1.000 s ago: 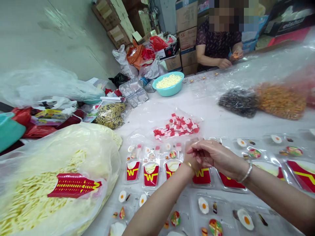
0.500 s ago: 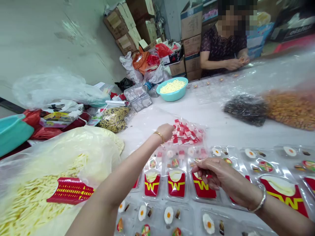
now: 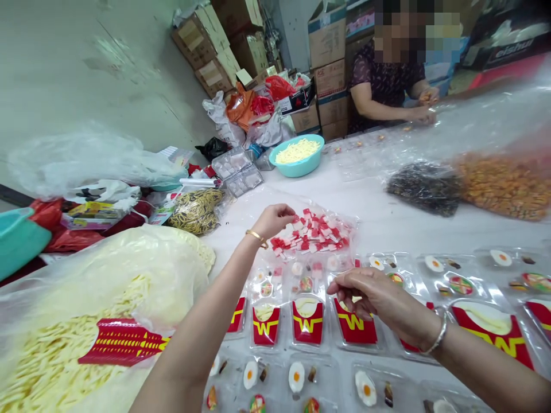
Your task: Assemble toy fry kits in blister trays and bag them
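Observation:
My left hand (image 3: 274,221) is at the left edge of a clear bag of small red-and-white pieces (image 3: 321,230). Its fingers are bent and closed, and whatever lies between the tips is too small to make out. Over the clear blister trays, my right hand (image 3: 365,291) hovers with fingers curled together, what they hold hidden. Beneath it sits a tray with a red fries carton (image 3: 355,330) marked in yellow. Similar trays stand in a row, holding fried-egg pieces (image 3: 434,264), round red-and-green pieces (image 3: 462,288) and small brown pieces.
On the left lies a large bag of pale fries pieces (image 3: 47,355) with a stack of red cartons (image 3: 124,342). A turquoise basin (image 3: 297,167) stands at the back. Bags of dark pieces (image 3: 424,189) and orange pieces (image 3: 503,186) lie right. Across the table sits a person (image 3: 383,86).
My left hand has shifted left and slightly up from the red-and-white pieces, uncovering more of them. My right hand has moved slightly left and up over the trays. The view has shifted slightly.

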Available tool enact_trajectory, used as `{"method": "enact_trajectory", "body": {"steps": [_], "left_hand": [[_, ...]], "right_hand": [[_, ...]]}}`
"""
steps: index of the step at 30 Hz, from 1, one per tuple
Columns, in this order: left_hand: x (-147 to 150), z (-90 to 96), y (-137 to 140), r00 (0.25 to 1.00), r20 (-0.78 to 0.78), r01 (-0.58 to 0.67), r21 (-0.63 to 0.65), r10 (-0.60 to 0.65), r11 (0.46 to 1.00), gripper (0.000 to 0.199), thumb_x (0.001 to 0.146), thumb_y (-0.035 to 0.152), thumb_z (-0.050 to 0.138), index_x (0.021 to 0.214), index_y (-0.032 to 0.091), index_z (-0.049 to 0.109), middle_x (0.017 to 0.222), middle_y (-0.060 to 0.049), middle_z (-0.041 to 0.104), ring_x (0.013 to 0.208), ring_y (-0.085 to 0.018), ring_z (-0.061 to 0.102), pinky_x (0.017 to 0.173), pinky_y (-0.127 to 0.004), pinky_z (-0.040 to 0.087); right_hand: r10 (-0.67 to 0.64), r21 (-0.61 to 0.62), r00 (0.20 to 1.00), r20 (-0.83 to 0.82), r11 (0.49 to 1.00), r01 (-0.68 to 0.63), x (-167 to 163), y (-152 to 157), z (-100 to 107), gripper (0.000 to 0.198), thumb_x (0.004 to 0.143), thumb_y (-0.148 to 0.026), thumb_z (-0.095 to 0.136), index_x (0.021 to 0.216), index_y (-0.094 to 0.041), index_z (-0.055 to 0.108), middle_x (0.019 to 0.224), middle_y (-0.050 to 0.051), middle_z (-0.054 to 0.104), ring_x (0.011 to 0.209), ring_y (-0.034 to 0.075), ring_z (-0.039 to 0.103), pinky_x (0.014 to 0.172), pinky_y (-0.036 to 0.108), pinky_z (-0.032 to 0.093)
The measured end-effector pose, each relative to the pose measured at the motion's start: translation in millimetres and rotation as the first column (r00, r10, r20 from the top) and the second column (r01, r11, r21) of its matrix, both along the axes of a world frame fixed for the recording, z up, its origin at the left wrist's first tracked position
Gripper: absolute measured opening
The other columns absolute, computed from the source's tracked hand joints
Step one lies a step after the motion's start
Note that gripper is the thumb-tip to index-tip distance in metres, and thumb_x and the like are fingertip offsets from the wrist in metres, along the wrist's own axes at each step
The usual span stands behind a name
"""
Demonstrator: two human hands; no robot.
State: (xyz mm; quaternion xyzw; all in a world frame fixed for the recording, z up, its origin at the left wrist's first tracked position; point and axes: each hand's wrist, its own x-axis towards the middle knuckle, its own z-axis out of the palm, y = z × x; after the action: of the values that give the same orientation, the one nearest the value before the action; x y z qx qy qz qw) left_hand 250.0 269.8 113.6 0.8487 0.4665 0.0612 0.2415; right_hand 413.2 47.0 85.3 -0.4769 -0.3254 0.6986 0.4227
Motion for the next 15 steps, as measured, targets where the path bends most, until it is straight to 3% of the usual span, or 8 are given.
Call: {"method": "enact_trajectory", "body": {"steps": [3,5,6,8,9,10,12,15], "left_hand": [[-18.1,41.6,-50.1,0.912,0.407,0.083,-0.306,0.051,0.949,0.026,0.08,0.031,0.06,0.099,0.014,0.061,0.083,-0.005,0.066,0.056,-0.007,0.05,0.051,-0.019,0.04],[-21.5,66.5,-99.2,0.861,0.508,0.197,-0.411,0.044,0.89,0.026,0.079,0.033,0.063,0.098,0.016,0.062,0.079,-0.003,0.064,0.056,-0.007,0.049,0.051,-0.018,0.039],[-19.9,75.3,-123.8,0.857,0.515,0.258,-0.448,0.011,0.856,0.023,0.08,0.032,0.064,0.096,0.016,0.063,0.076,-0.003,0.063,0.055,-0.007,0.049,0.05,-0.018,0.039],[-9.6,80.0,-165.3,0.878,0.44,0.43,-0.549,-0.19,0.716,0.017,0.082,0.029,0.062,0.093,0.016,0.066,0.075,-0.004,0.065,0.055,-0.008,0.052,0.053,-0.02,0.042],[-0.8,74.4,-180.2,0.858,0.409,0.505,-0.563,-0.31,0.654,0.016,0.083,0.027,0.06,0.093,0.016,0.067,0.077,-0.004,0.066,0.059,-0.01,0.055,0.057,-0.021,0.044],[10.5,63.5,-190.7,0.84,0.382,0.541,-0.539,-0.386,0.645,0.015,0.085,0.026,0.058,0.092,0.016,0.067,0.08,-0.004,0.067,0.065,-0.011,0.057,0.063,-0.022,0.045],[39.3,28.9,-198.7,0.851,0.338,0.518,-0.416,-0.402,0.747,0.017,0.087,0.024,0.052,0.092,0.017,0.067,0.085,-0.003,0.067,0.075,-0.012,0.058,0.069,-0.022,0.045],[89.2,-28.9,-181.3,0.931,0.279,0.3,-0.216,-0.236,0.929,0.019,0.087,0.023,0.049,0.095,0.016,0.064,0.09,-0.004,0.067,0.076,-0.013,0.058,0.068,-0.023,0.045]], "right_hand": [[-0.025,0.0,0.999,-0.028,1.0,0.025,1.0,-0.3,-0.6,0.025,0.083,-0.031,0.052,0.074,-0.014,0.068,0.069,0.003,0.056,0.055,0.009,0.047,0.044,0.019,0.029],[-0.008,-0.003,1.0,-0.02,1.0,0.008,5.4,4.7,4.0,0.023,0.082,-0.029,0.052,0.075,-0.013,0.068,0.065,0.002,0.053,0.052,0.008,0.044,0.041,0.018,0.027],[0.022,-0.003,1.0,-0.005,1.0,-0.022,8.9,9.8,8.4,0.022,0.082,-0.027,0.052,0.075,-0.012,0.067,0.063,0.001,0.052,0.049,0.007,0.042,0.04,0.017,0.026],[0.171,0.002,0.985,0.017,0.985,-0.171,17.7,26.5,20.1,0.02,0.081,-0.022,0.051,0.076,-0.011,0.067,0.059,0.0,0.049,0.044,0.006,0.037,0.037,0.017,0.022],[0.254,-0.014,0.967,0.033,0.967,-0.253,22.5,37.7,26.8,0.019,0.08,-0.02,0.051,0.075,-0.011,0.067,0.057,0.0,0.049,0.042,0.006,0.036,0.035,0.017,0.019],[0.294,-0.036,0.954,0.054,0.956,-0.292,26.9,50.0,33.7,0.018,0.079,-0.018,0.05,0.074,-0.01,0.066,0.055,0.0,0.048,0.041,0.006,0.035,0.034,0.016,0.017],[0.334,-0.049,0.937,0.097,0.942,-0.331,32.7,74.5,47.0,0.015,0.078,-0.015,0.051,0.074,-0.009,0.064,0.052,-0.001,0.046,0.039,0.006,0.033,0.032,0.015,0.016],[0.353,-0.086,0.92,0.17,0.935,-0.343,32.0,100.0,61.4,0.014,0.077,-0.012,0.049,0.071,-0.008,0.061,0.051,0.0,0.046,0.039,0.005,0.032,0.032,0.014,0.017]]}}
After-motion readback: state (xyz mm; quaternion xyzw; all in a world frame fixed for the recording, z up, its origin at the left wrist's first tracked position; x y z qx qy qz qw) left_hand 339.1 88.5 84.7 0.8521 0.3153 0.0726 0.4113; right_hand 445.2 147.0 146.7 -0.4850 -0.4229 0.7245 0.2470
